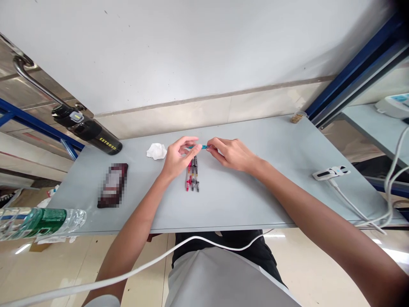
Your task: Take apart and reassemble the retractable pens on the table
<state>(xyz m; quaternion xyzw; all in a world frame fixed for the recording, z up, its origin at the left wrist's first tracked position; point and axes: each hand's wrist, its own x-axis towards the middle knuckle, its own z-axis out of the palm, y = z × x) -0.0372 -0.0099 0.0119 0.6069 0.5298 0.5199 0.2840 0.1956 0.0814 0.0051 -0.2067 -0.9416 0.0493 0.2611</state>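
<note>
My left hand point(179, 157) is closed around a slim teal pen point(203, 147), its thumb lying along the barrel. From the other side, my right hand point(230, 152) pinches the pen's right end between thumb and fingers. The pen lies sideways a little above the grey table; my left fingers hide part of it. Just below, a red pen point(188, 181) and two dark grey pens point(195, 179) lie side by side, pointing toward me. Their far ends are partly behind my left hand.
Left of my hands are a crumpled white tissue point(156, 151), a blurred dark red item point(112, 186), a black bottle point(96, 134) and a green-labelled water bottle point(47, 221). At the right are a small tub point(298, 117) and a white device point(331, 172) with a cable. Another cable point(153, 263) crosses my lap.
</note>
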